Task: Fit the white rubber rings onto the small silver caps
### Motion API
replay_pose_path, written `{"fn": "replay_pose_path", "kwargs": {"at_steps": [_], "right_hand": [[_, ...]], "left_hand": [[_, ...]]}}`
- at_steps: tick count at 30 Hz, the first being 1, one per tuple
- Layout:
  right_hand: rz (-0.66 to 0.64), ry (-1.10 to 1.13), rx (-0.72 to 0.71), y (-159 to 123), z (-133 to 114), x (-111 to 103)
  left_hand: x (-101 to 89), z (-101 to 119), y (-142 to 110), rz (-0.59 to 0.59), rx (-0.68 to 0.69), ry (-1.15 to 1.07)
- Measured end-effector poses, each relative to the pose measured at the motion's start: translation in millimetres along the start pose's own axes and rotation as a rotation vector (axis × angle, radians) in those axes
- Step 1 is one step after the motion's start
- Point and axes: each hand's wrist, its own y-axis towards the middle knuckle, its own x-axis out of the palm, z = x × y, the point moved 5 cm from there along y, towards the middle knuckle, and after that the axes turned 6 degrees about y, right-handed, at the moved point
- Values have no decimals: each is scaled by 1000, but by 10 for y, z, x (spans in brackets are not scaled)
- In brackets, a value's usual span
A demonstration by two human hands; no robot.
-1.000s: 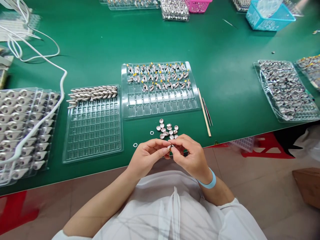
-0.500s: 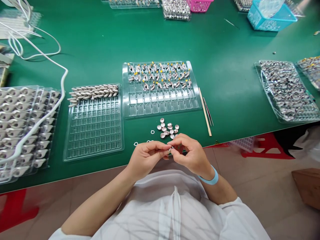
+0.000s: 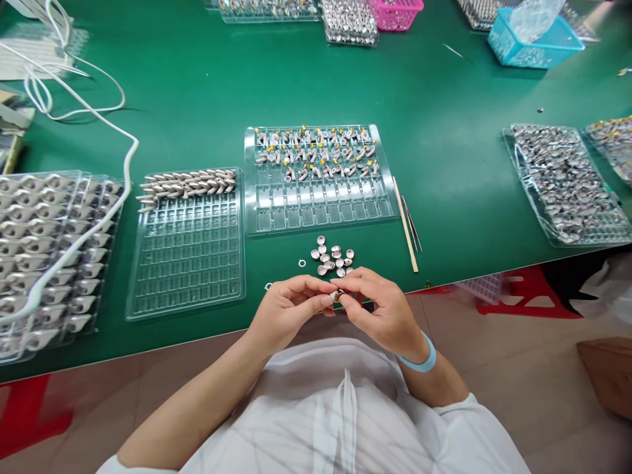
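Just off the table's front edge, my left hand (image 3: 286, 309) and my right hand (image 3: 382, 309) meet fingertip to fingertip. Between them they pinch a small silvery earbud-like part (image 3: 336, 295) with a dark opening; fingers cover most of it. Right beyond the fingers lies a cluster of small round cap-like parts (image 3: 326, 257). A white ring (image 3: 302, 263) lies to their left, and another ring (image 3: 268, 286) is partly hidden by my left hand. Farther back, a clear tray (image 3: 281, 214) carries rows of curved grey parts with yellow tabs (image 3: 316, 155) in its far half.
To the left, a clear tray (image 3: 187, 270) holds grey stem parts (image 3: 192, 181). Trays of larger grey shells (image 3: 34, 227) stand beyond it under a white cable (image 3: 127, 171). A wooden stick (image 3: 405, 227) and tweezers (image 3: 412, 224) lie right, and a filled tray (image 3: 567, 184) farther right.
The part between my fingertips has turned slightly, showing more of its dark opening. My right hand has shifted a little; the whole view has tilted slightly.
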Motion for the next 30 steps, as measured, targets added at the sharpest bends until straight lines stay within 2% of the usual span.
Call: {"fn": "replay_pose_path", "kwargs": {"at_steps": [18, 25, 30], "right_hand": [[25, 9, 68, 20, 8, 17], [-11, 44, 55, -12, 18, 1], [65, -44, -14, -24, 11, 13]], "left_hand": [[60, 5, -70, 75, 30, 40], [64, 113, -65, 108, 57, 107], [66, 108, -56, 124, 35, 129]]}}
